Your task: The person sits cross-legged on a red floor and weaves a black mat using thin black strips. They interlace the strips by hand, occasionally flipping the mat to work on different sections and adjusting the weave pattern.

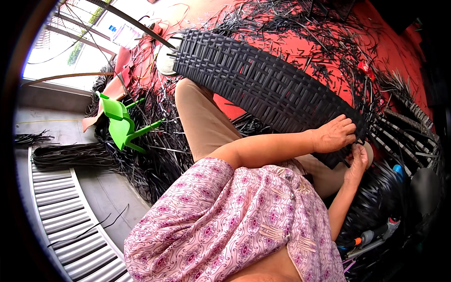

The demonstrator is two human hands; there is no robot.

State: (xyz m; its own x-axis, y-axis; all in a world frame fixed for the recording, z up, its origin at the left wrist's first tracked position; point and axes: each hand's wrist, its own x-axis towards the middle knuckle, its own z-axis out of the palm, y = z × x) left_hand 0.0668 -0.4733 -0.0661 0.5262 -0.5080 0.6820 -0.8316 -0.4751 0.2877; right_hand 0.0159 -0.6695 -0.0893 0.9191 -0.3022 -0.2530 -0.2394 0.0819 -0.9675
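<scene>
A long, curved panel woven from black flat strips [253,77] lies slantwise across my lap, from the far left down to the right. My left hand [334,135] rests at its near right end with the fingers curled closed; what they hold is hidden. Just below and to the right, my right hand [358,162] pinches at the panel's edge, where a short end of black strip shows by the fingertips. The two hands are close together but apart. Both my knees are bent under the panel.
Loose black strips [324,40] litter the red floor covering [291,35]. A small green plastic chair [121,124] lies tipped at left, near a bundle of black strips [70,155] and a white slatted frame [61,202]. A tool with an orange tip [369,236] lies at lower right.
</scene>
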